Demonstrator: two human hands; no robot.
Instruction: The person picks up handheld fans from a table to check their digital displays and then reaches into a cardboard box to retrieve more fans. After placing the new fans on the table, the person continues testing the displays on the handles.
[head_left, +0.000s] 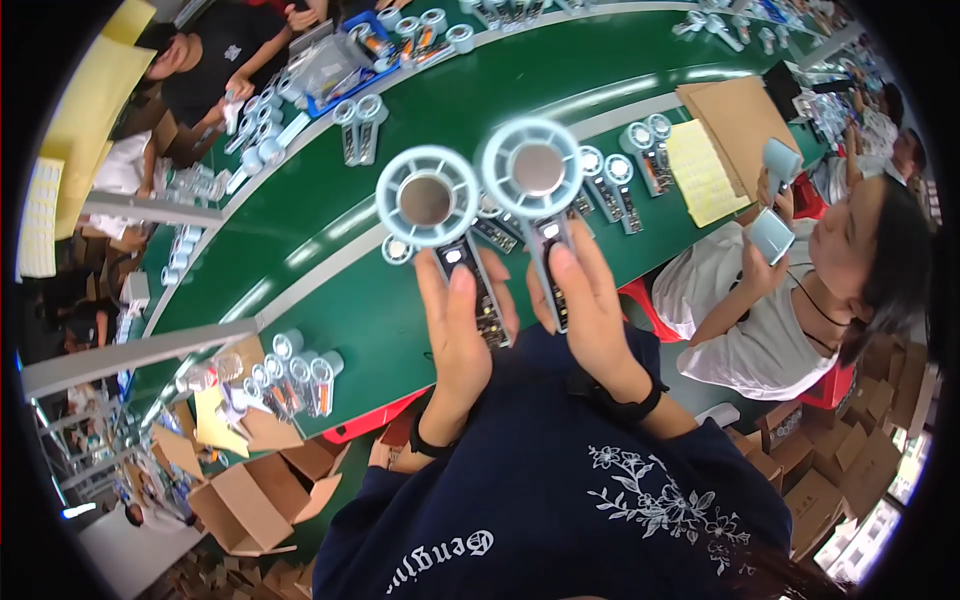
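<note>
My left hand (457, 335) holds up a pale blue hand-held fan shell (428, 200) by its handle, where a dark circuit board shows. My right hand (590, 310) grips a second fan shell (533, 170) of the same kind, raised just beside the first. Both round heads show a grey disc in the middle with no blades. The two fans are side by side above the green conveyor table (400, 300), close to my face. Dark sleeves with a white flower print cover my arms.
More fan shells lie in pairs on the table (612, 185) and stand grouped at the near left edge (295, 375). A person in a white shirt (790, 290) sits at my right holding blue parts. Another worker (215, 70) sits far left. Open cardboard boxes (255, 495) lie below.
</note>
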